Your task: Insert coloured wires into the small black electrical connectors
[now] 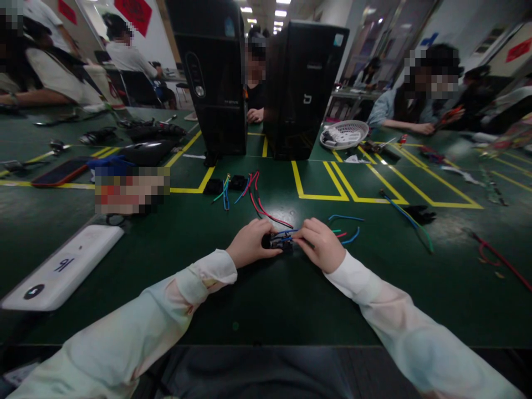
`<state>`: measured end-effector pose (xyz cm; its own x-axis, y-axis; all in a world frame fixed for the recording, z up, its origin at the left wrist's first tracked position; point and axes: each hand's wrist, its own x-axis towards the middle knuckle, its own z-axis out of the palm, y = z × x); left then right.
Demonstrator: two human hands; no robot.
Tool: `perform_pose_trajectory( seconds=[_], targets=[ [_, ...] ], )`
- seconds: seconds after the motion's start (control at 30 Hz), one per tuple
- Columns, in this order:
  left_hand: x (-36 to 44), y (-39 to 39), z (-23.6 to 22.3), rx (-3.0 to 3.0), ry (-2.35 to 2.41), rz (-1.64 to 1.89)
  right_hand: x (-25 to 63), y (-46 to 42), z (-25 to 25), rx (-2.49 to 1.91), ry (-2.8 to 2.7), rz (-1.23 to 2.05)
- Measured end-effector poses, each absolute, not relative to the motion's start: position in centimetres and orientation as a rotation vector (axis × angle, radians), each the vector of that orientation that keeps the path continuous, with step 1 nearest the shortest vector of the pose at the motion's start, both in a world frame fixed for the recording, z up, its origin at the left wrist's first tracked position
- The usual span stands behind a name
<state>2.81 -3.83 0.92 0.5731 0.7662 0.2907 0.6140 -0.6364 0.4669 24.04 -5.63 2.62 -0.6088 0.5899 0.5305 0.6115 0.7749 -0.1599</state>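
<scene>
Close above the green table, my left hand [252, 245] is closed around one side of a small black plastic part [287, 247], which looks like an open plug or socket housing. My right hand [322, 245] pinches thin insulated wires at the part's other side. A blue wire [291, 231] runs across the top of the part between the hands. Blue, red and green wire ends [352, 237] stick out beyond my right hand. Fingers hide how the wires sit inside the part. A red and black wire pair [260, 205] lies just behind my hands.
Two black computer towers [211, 77] [305, 88] stand at the back. Black parts with coloured wires [226, 191] lie before them. A white power bank [62, 269] is at left, a white basket [344, 134] back right. Yellow tape [324, 197] marks the table. Other people sit around.
</scene>
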Motion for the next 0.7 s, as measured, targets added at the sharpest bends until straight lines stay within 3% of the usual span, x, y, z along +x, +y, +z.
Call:
perform_pose_trajectory(
  seconds=[0.37,0.7],
  targets=[
    [2.78,-3.84,0.93,2.476,1.141,0.678,23.94,-5.76,2.93,-0.897,-2.4,-0.032],
    [2.81,-3.92,1.12,2.484,1.148,0.668,23.7,-6.25,3.52,-0.86,-2.457,-0.215]
  ],
)
